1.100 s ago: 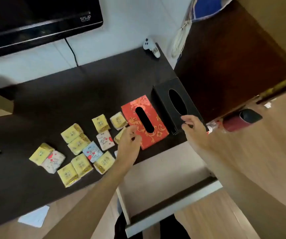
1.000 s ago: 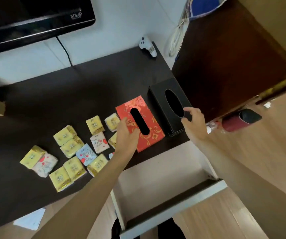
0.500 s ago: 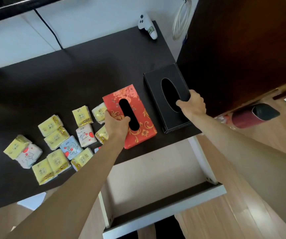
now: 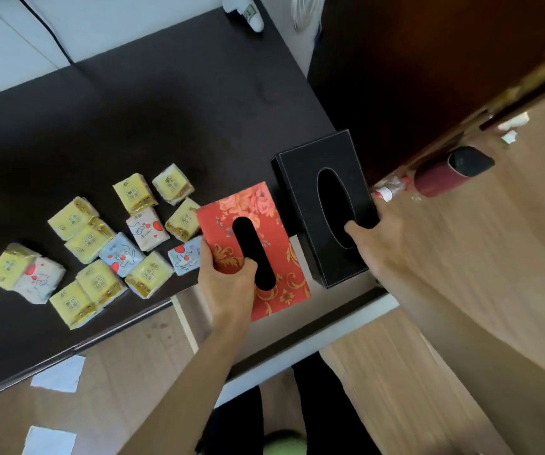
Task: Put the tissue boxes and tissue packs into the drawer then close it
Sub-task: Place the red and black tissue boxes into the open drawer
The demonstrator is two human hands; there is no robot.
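We have our left hand [image 4: 228,280] gripping the red floral tissue box [image 4: 258,247], right hand [image 4: 376,238] gripping the black leather tissue box [image 4: 304,178], both at the counter's [image 4: 166,110] front edge over the open white drawer [image 4: 330,326]; nothing stowed yet, small wrapped tissue packs [image 4: 90,251] untouched.

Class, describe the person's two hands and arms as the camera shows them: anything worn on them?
Both forearms are bare, with no sleeves in view. The left hand and right hand show no gloves, and no watch, ring or bracelet is visible.

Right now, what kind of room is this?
Probably a room at home, maybe a living room or bedroom: a dark desk with a drawer, wooden floor, and a game controller.
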